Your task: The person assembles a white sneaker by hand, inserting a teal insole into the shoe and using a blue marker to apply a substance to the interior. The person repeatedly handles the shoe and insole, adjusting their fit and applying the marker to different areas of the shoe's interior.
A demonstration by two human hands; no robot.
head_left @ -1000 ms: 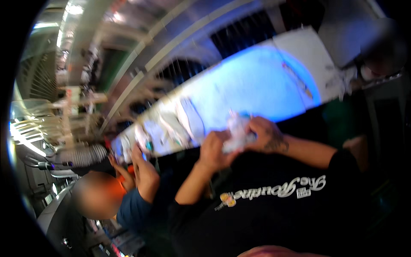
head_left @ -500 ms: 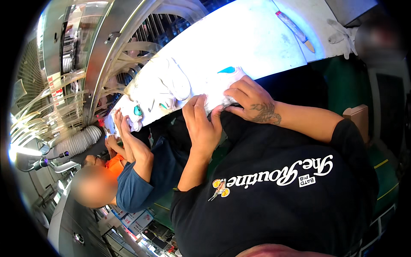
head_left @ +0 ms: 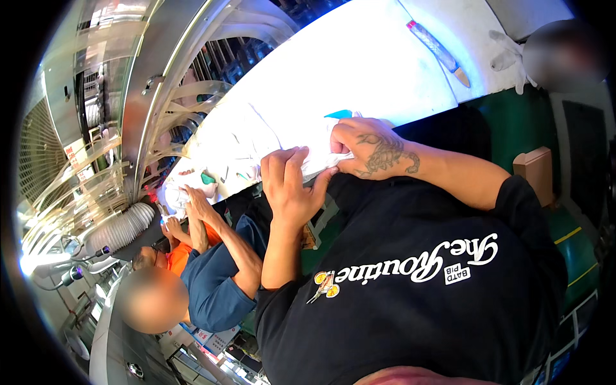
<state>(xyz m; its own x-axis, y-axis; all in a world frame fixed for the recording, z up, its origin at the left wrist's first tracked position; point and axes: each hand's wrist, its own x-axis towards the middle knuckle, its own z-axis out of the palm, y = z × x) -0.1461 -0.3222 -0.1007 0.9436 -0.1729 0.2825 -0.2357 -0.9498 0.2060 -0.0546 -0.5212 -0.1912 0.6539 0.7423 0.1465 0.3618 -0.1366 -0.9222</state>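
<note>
A white, soft-looking fabric piece [head_left: 319, 156] with a teal patch [head_left: 339, 115] lies at the near edge of the brightly lit white table [head_left: 378, 70]. My right hand [head_left: 374, 149] is closed on its right part, thumb and curled fingers pinching a bunched fold. On its left side my left hand [head_left: 292, 186] has its fingers bent over the edge of the fabric, thumb reaching toward the right thumb. Glare washes out the fabric's outline, so its exact kind is unclear. More white pieces [head_left: 247, 131] lie to the left of my hands.
On the left, a co-worker in a blue shirt [head_left: 221, 276] handles another white-and-teal piece [head_left: 206, 179]; a person in orange sits beyond. A tool with a red end and tan tip [head_left: 439, 54] and pale gloves [head_left: 507, 59] lie at right. Clear hoses [head_left: 212, 90] line the far side.
My right hand has drawn slightly left and inward, bunching the fabric; my left hand has shifted a little left. The co-worker's arms and body have moved right.
</note>
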